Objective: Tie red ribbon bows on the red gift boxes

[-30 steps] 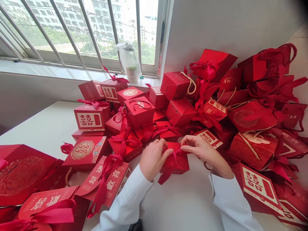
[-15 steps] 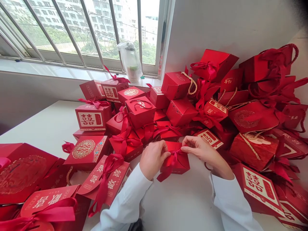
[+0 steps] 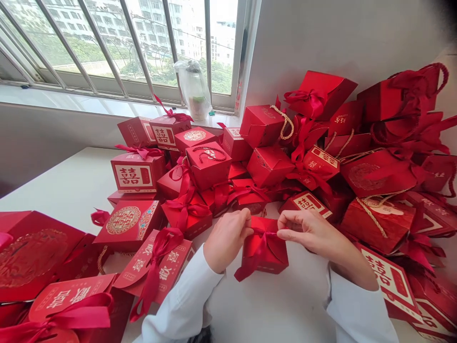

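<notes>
The small red gift box [image 3: 264, 252] rests on the white table [image 3: 260, 305], just in front of the heap of red gift boxes [image 3: 267, 166]. The left hand [image 3: 226, 240] and right hand [image 3: 310, 233] pinch its ribbon bow [image 3: 263, 234] from opposite sides, now drawn slightly farther apart.

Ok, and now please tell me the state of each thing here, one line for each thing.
Red paper gift box: closed, lying flat
Red satin ribbon: gathered on the box top, one tail loose
Left hand: pinching the ribbon
Right hand: pinching the ribbon
Red cardboard box with gold rope handle: closed, upright
Clear plastic bag: upright on the window sill
</notes>
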Available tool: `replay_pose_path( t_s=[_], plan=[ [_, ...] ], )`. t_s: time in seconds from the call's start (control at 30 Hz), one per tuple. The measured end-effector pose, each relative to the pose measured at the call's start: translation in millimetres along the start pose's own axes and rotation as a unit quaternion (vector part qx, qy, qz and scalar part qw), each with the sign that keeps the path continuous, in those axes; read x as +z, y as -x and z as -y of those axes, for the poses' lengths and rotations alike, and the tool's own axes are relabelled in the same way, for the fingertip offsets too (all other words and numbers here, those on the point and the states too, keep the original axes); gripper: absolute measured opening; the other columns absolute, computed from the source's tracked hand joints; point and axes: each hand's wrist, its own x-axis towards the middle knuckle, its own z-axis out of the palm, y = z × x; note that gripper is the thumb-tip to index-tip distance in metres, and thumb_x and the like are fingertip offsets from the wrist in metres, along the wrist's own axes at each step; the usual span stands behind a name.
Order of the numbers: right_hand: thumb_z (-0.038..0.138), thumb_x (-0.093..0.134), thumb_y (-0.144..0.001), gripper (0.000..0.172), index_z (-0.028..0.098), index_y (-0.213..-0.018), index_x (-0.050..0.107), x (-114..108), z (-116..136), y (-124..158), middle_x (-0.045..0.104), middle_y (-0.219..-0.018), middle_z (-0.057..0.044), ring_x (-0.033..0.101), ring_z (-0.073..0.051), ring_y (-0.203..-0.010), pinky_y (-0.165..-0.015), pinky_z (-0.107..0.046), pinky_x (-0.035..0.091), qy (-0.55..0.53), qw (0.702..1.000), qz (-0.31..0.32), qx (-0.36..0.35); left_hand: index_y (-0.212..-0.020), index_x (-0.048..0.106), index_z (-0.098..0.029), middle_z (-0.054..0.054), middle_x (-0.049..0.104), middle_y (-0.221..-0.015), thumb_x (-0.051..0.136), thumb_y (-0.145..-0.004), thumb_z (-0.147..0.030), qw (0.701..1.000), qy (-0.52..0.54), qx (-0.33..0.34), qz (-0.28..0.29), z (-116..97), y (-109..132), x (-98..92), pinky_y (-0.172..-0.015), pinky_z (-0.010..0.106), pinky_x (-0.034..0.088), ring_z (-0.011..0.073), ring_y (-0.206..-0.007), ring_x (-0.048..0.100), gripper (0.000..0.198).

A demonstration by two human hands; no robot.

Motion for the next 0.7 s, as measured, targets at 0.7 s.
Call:
replay_pose_path(
  t_s=[0.7],
  plan=[
    [0.030, 0.060, -0.077, 0.014, 0.019, -0.068, 0.059, 15.7, -0.3, -12.3, 0.056, -0.063, 0.002, 0.046, -0.012, -0.058, -0.053, -0.024, 0.033, -0.112, 0.993, -0.036, -0.033, -0.107, 0.046, -0.019, 0.000, 0.053, -0.079, 0.042, -0.081, -0.006, 0.992, 0.043, -0.007, -0.121, -2.2, -4.8, 5.2, -0.072, 0.026, 0.041, 0.0150, -0.074, 0.054, 0.029]
  ],
)
